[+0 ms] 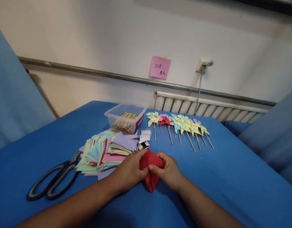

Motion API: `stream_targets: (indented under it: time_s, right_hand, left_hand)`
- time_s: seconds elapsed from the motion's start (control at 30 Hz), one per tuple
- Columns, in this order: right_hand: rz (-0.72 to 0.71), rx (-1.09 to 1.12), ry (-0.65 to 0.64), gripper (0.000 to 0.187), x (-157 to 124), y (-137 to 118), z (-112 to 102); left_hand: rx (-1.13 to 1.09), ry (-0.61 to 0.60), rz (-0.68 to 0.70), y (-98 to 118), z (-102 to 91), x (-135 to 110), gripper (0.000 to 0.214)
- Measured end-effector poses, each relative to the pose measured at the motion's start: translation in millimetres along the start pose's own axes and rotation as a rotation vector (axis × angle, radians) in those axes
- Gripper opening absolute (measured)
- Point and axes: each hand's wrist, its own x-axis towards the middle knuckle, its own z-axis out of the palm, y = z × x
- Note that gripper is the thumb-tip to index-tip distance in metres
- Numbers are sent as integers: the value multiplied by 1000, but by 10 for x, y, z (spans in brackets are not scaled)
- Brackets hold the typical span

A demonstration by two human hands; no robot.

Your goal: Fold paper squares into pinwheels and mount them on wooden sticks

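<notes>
Blue-covered table (231, 177); row of paper pinwheels (184, 123) toward the far right, loose stack of colored paper squares (96, 152) left of center, black-handled scissors (73, 161) beside the stack, clear plastic tub (110, 122) of thin wooden sticks (128, 118) behind it. Red paper sheet (150, 159), bent or folded, sits front center between both hands, long axis running roughly toward the wearer; neither hand clearly nearer. Left hand (131, 167) pinches its left edge; right hand (171, 171) grasps its right side, thumb across the front. Fingers behind paper hidden.
</notes>
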Motion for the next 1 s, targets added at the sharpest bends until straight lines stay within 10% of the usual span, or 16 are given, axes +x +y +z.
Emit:
stream_targets:
  time_s: [0.2,0.57,1.0]
  right_hand:
    - [81,123,-28,25,48,34,-14]
    - [26,518,188,24,57,9,33]
    - [86,538,165,31,25,5,92]
  left_hand:
    - [-16,53,9,9,16,7,29]
    - [-947,-10,-275,-41,106,33,28]
    - [-1005,7,-328,-116,179,34,18]
